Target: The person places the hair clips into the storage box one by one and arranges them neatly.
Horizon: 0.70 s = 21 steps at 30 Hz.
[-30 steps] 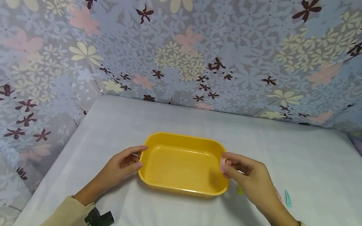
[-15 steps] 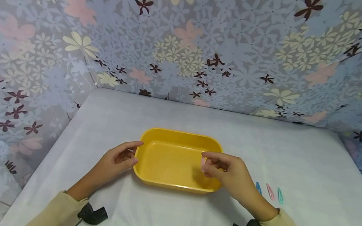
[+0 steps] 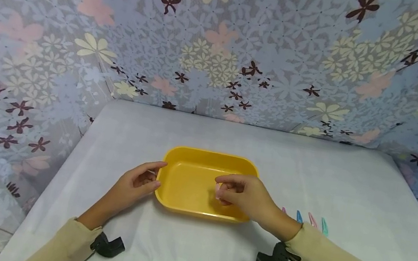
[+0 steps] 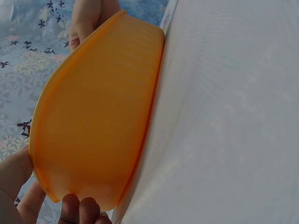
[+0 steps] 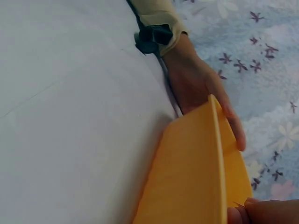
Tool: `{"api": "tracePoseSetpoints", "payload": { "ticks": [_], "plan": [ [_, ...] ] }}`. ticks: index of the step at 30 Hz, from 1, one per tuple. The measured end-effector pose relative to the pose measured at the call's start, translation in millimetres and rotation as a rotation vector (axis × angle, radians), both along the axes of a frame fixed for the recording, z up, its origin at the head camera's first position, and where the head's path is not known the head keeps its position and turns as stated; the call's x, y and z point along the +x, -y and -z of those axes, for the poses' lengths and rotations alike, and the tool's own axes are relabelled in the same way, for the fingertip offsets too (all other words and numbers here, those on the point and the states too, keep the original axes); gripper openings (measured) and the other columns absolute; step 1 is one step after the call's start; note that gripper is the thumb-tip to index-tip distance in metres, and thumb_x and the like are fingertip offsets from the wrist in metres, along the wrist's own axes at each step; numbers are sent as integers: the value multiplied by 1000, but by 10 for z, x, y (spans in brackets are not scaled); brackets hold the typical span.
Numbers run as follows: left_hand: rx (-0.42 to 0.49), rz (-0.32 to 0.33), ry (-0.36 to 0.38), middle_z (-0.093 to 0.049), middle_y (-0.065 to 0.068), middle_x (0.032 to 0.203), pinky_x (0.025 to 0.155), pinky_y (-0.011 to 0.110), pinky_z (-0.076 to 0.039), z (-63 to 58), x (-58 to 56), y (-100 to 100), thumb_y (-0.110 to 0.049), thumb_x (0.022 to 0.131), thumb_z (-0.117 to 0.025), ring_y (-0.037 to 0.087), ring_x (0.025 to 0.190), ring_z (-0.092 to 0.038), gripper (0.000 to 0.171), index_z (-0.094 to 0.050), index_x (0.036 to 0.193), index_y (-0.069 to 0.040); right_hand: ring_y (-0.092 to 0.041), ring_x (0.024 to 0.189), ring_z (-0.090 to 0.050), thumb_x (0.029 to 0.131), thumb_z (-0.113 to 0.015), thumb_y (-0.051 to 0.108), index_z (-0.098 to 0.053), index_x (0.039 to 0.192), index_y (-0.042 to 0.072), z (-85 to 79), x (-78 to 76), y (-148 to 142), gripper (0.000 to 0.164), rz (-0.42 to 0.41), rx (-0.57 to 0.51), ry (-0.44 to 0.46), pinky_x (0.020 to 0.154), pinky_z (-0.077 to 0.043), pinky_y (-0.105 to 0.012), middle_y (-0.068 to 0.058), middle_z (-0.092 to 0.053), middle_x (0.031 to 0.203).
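Observation:
A yellow plastic tray (image 3: 184,185) sits on the white cloth. At its left end the left hand (image 3: 140,182) holds the rim, with fingers and thumb spread along that end; in the left wrist view curled fingertips touch the outer wall. Over the tray's right half is the right hand (image 3: 245,197), pinching a small pink hair clip (image 3: 218,189) between thumb and fingers. Most of that clip is hidden by the fingertips. No other item shows on the visible part of the tray floor.
To the right lie several snap hair clips in a row: a blue clip (image 3: 299,216), a pink clip (image 3: 312,220) and a teal clip (image 3: 325,227), plus a magenta one partly behind the right forearm. Flowered fabric (image 3: 219,60) stands behind the white-covered table (image 3: 140,129).
The right hand has moved left from the tray's right rim to above its inside, carrying the pink clip. More clips on the cloth have come into view. The left hand stays at the rim.

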<state>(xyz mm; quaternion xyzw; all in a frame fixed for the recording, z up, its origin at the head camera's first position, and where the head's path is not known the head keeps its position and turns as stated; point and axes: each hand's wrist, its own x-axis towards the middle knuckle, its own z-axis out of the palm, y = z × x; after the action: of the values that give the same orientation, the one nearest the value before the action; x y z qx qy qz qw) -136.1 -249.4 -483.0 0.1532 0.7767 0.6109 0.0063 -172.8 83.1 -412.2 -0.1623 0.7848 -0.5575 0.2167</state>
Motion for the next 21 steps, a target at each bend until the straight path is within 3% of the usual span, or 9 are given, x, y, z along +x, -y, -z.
{"api": "tracePoseSetpoints", "payload": {
  "ticks": [7, 15, 21],
  "plan": [
    [19, 7, 3, -57, 15, 121, 86, 21, -51, -2, 1, 4, -10, 99, -68, 22, 100, -59, 49, -55, 146, -11, -23, 78, -70, 92, -72, 0, -67, 124, -10, 25, -70, 271, 34, -29, -17, 14, 75, -61, -35, -10, -71, 89],
    [18, 13, 3, -57, 13, 120, 85, 22, -52, 21, -20, 2, -11, 99, -69, 22, 99, -59, 48, -56, 145, -13, -31, 91, -72, 93, -72, 2, -65, 128, -7, 18, -160, 436, 37, -16, -35, 86, 81, -61, -40, -13, -71, 95],
    [7, -4, 15, -57, 10, 122, 86, 21, -51, 27, -15, 12, -13, 98, -70, 22, 100, -58, 48, -57, 145, -15, -21, 80, -72, 92, -74, 4, -71, 122, -2, 63, -223, 628, 30, -29, 36, 51, 76, -61, -33, -8, -72, 93]
  ]
}}
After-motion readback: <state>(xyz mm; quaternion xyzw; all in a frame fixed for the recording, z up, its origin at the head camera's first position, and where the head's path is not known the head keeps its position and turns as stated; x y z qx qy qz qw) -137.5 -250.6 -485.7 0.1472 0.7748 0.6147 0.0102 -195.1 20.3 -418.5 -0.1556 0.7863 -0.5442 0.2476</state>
